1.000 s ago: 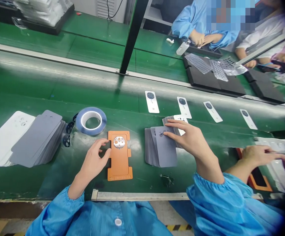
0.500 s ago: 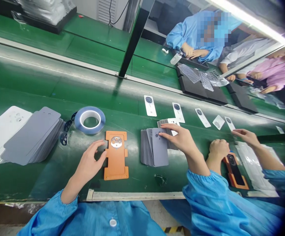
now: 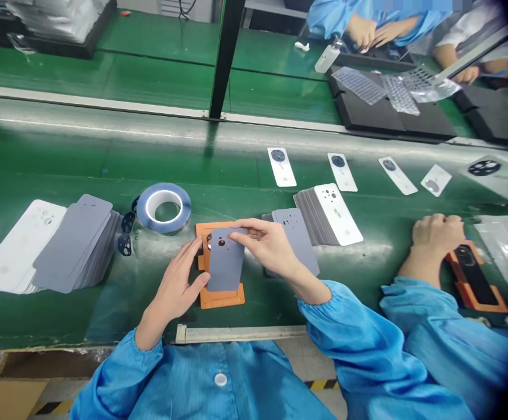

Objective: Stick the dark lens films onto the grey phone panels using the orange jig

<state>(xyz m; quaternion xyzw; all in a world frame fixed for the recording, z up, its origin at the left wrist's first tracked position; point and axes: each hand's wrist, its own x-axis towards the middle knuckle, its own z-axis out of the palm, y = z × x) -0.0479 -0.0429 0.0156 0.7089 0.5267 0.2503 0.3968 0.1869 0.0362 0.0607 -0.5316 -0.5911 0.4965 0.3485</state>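
Note:
My right hand [image 3: 269,248] pinches the top edge of a grey phone back panel [image 3: 225,268] with camera holes. The panel is over an orange jig [image 3: 223,298] and covers most of it. My left hand [image 3: 175,283] is open beside the jig, fingers stretched along its left side and the thumb tip at the panel's lower left edge. Whether the panel rests fully on the jig, I cannot tell. Right of the jig, partly behind my right hand, lies a stack of grey panels [image 3: 300,239].
Left are fanned grey panels [image 3: 72,251], white panels [image 3: 17,251], black camera-shaped pieces [image 3: 128,221] and a blue tape roll [image 3: 180,219]. A stack topped by a white panel [image 3: 341,221] lies right. White cards [image 3: 283,172] line the back. A co-worker's hand [image 3: 437,236] is beside another orange jig [image 3: 496,300].
My right hand has taken a grey panel off the stack and moved it left over the orange jig. My left hand has shifted slightly right, up against the jig. The view has tilted down.

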